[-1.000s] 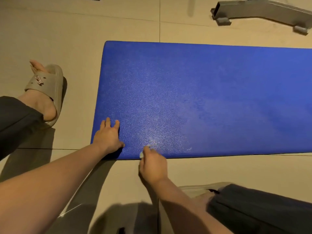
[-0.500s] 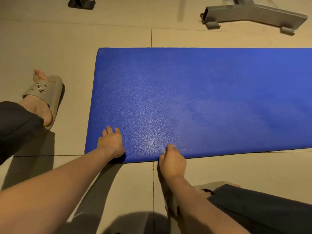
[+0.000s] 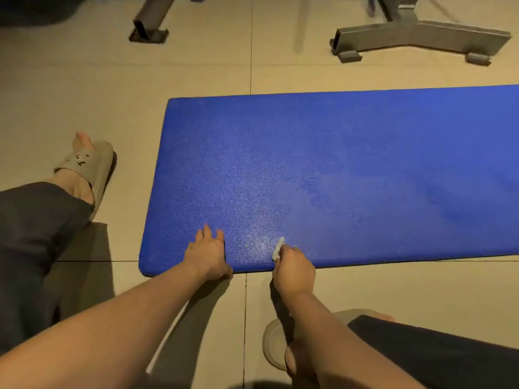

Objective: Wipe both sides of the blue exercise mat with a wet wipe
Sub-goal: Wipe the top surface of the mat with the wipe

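Observation:
The blue exercise mat [image 3: 337, 169] lies flat on the tiled floor and runs out of view to the right. My left hand [image 3: 209, 254] rests flat on the mat's near edge, fingers straight, close to its left end. My right hand [image 3: 293, 266] is at the same near edge, a little to the right, and grips a small crumpled white wet wipe [image 3: 278, 248] that sticks out from its fingers and touches the mat. A duller smeared patch covers the mat's surface right of the wipe.
Grey metal equipment feet [image 3: 421, 37] and a post base [image 3: 148, 33] stand on the floor beyond the mat. My left foot in a grey slipper [image 3: 87, 167] is left of the mat; the other slipper [image 3: 276, 343] is below my right arm.
My right hand with the wipe has slid right along the mat's near edge. The left hand kept its place on the mat. The camera tilted up, showing more of the equipment.

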